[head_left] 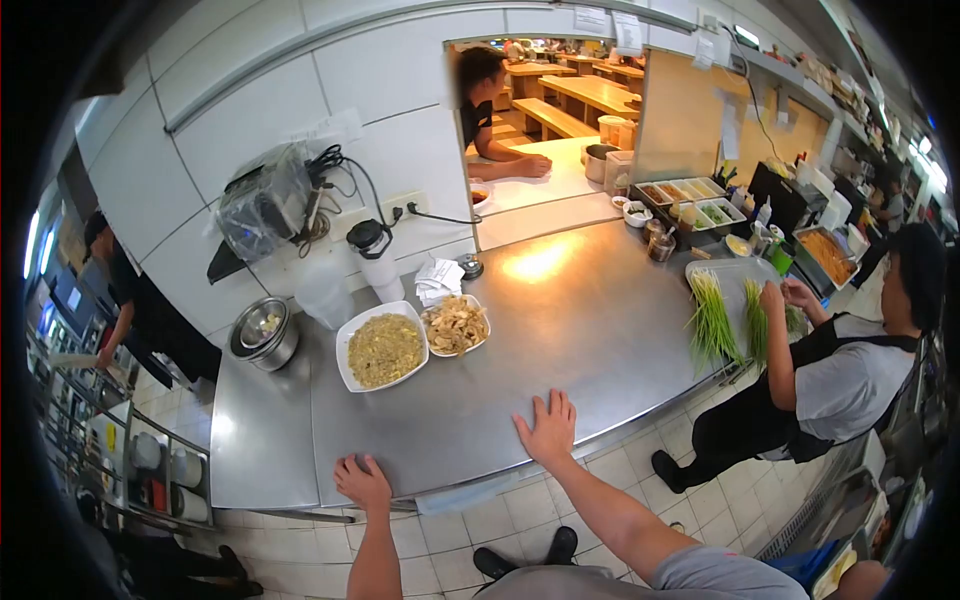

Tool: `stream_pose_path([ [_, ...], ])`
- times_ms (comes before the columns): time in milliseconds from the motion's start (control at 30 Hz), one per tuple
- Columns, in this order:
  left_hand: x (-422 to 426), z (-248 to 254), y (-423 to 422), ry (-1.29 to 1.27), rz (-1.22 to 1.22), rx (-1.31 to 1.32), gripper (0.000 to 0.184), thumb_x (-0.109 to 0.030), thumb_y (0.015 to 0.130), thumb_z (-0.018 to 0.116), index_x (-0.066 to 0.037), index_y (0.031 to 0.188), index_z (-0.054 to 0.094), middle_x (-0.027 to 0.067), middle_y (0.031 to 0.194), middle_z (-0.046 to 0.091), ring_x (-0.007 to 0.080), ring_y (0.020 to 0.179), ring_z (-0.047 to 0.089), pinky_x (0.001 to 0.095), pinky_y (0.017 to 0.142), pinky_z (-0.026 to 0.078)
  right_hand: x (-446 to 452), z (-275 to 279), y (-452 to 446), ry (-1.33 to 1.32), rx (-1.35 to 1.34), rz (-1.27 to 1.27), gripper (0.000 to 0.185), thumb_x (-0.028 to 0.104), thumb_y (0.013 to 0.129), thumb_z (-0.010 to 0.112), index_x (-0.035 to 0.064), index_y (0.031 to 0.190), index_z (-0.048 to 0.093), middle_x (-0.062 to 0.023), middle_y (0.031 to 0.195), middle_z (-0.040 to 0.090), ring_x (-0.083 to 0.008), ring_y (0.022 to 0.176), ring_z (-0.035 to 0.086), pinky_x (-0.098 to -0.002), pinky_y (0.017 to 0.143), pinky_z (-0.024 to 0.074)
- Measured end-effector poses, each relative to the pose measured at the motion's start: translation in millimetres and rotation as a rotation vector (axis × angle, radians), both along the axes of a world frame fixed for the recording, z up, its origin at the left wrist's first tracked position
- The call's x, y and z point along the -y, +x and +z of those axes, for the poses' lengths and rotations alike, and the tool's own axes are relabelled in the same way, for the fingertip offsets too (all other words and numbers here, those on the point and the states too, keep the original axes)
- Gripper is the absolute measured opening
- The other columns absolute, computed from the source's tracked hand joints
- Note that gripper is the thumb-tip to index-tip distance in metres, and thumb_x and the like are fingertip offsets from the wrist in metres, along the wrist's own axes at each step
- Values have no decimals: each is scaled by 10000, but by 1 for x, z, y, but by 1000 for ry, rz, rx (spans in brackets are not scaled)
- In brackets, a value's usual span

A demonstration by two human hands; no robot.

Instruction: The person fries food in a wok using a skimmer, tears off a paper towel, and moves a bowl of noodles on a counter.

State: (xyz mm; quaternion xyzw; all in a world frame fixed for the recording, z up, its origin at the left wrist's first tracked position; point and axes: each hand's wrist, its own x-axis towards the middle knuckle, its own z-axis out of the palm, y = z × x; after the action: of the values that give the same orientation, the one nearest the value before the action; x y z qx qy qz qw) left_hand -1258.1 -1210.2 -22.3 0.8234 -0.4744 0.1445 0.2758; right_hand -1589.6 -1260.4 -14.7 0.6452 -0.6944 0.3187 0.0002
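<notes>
My left hand (363,482) rests at the front edge of the steel counter (480,400), holding nothing, its fingers apart. Farther right, my right hand (548,428) lies flat on the steel with its fingers spread, also without anything in it. Beyond my hands stands a square white bowl (343,362) filled with a chopped yellow-green mixture (383,350). Touching or close beside it is a smaller white bowl (487,334) of pale brown, shredded-looking food (455,325). Neither hand touches these bowls.
Metal bowls (264,335), a clear plastic container (325,294) and a black-lidded container (375,258) line the back wall. At right, a co-worker (850,350) handles green stalks (712,320) by a tray. Another person (500,150) leans at the serving window. Condiment trays (690,200) stand back right.
</notes>
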Motion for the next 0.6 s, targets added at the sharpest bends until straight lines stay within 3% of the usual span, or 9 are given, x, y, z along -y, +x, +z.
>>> stream_pose_path([
  [233, 1, 0, 12, 19, 0, -66, 342, -252, 755, 538, -19, 1004, 502, 182, 1117, 420, 331, 1054, 377, 447, 889, 288, 1, -1, 13, -11, -76, -15, 466, 362, 702, 590, 53, 1047, 539, -231, 1189, 416, -369, 1158, 319, -451, 964, 234],
  [433, 2, -7, 26, 37, 6, -56, 437, -274, 747, 540, 8, 1073, 470, 241, 1246, 335, 367, 1198, 262, 466, 1001, 178, -1, -4, 26, -54, -73, -21, 437, 335, 694, 598, 49, 1023, 557, -215, 1174, 440, -360, 1144, 340, -440, 959, 250],
  [600, -2, -7, 33, 58, -18, -97, 475, -291, 755, 533, 8, 1115, 452, 256, 1271, 311, 376, 1222, 227, 468, 1017, 140, -1, -9, 31, -79, -79, -20, 419, 321, 700, 598, 33, 1003, 565, -216, 1175, 447, -362, 1135, 352, -430, 952, 264],
])
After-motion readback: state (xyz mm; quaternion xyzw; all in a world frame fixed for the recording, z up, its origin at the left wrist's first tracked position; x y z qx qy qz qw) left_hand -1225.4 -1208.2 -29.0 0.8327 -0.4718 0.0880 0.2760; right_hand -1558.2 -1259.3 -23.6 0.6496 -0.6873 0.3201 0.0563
